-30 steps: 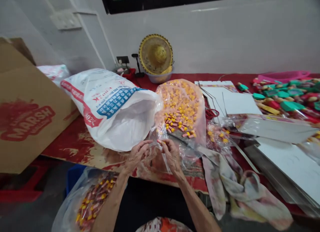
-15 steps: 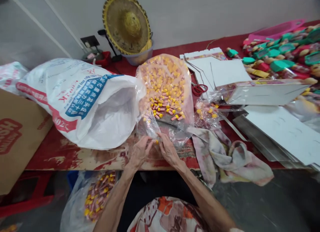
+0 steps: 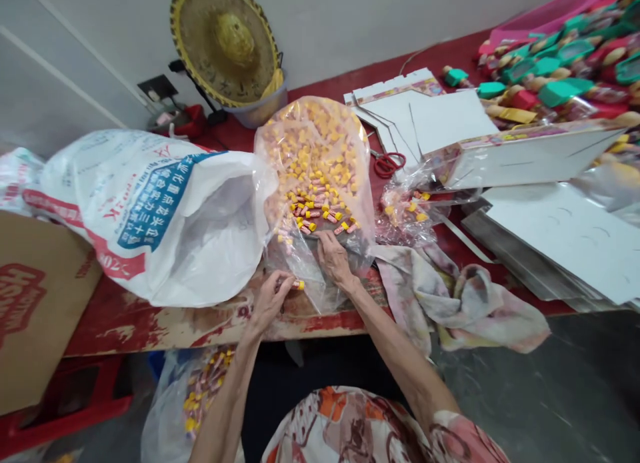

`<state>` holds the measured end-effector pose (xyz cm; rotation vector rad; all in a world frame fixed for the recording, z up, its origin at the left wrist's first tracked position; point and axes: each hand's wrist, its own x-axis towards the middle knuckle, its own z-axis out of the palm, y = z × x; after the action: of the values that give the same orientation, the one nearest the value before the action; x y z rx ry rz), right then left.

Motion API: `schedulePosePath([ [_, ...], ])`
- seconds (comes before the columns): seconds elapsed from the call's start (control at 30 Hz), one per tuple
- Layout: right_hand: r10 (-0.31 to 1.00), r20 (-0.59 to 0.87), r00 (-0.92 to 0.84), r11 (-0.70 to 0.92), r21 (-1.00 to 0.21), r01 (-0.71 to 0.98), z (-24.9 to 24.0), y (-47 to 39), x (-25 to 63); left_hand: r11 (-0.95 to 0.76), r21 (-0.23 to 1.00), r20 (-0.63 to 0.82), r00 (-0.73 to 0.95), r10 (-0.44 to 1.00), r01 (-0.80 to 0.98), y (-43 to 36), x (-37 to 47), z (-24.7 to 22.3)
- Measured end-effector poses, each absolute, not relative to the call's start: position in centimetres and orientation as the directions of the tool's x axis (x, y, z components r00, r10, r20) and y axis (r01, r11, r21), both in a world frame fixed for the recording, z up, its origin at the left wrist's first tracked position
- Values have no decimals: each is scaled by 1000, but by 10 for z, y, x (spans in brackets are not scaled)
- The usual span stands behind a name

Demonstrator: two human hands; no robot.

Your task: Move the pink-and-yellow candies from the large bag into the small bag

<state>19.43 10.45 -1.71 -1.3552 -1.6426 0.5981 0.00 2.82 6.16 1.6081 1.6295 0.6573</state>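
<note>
Between the fingertips of my left hand [image 3: 273, 298] is a small yellow-capped pink tube [image 3: 298, 285], just over the table's front edge. My right hand [image 3: 334, 256] lies over the mouth of a clear plastic bag [image 3: 367, 203], its fingers stretched towards the loose tubes inside. Its fingertips are close to the nearest pieces, and I see nothing held in them. Many yellow-capped pink tubes [image 3: 320, 176] fill the bag, with several spilled loose at its mouth.
Left of the bag lies a big white woven sack [image 3: 210, 250], mouth open. A cloth [image 3: 465, 303], red scissors [image 3: 389, 164], and white cardboard sheets [image 3: 560, 230] are to the right. A cardboard box [image 3: 45, 303] stands at left; a straw hat [image 3: 225, 43] is behind.
My hands, together at the table edge before, have parted. The right hand has moved forward to the tubes at the bag's mouth; the left stays near the edge with a tube. The view has shifted slightly.
</note>
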Motion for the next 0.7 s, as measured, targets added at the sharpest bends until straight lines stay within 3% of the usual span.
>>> schedulePosePath([
  [0.1, 922, 386, -31, 349, -791, 503, -25, 102, 194, 61, 760, -26, -63, 998, 647, 14, -7, 65],
  [0.2, 912, 410, 19, 341, -784, 519, -28, 101, 193, 37, 604, 101, -122, 987, 796, 6, 1, 58],
  [0.33, 907, 416, 68, 302, -753, 584, -25, 114, 185, 16, 433, 32, -34, 999, 901, 7, 18, 46],
  [0.4, 897, 438, 67, 312, -732, 606, -24, 122, 180, -14, 434, 68, -17, 998, 901, 5, 22, 43],
  [0.57, 906, 419, 59, 273, -685, 675, -25, 136, 171, -165, 446, 331, 9, 944, 880, -8, 25, 31],
  [0.7, 916, 398, 53, 247, -662, 708, -26, 140, 170, -223, 461, 339, 62, 939, 859, -9, 24, 29],
])
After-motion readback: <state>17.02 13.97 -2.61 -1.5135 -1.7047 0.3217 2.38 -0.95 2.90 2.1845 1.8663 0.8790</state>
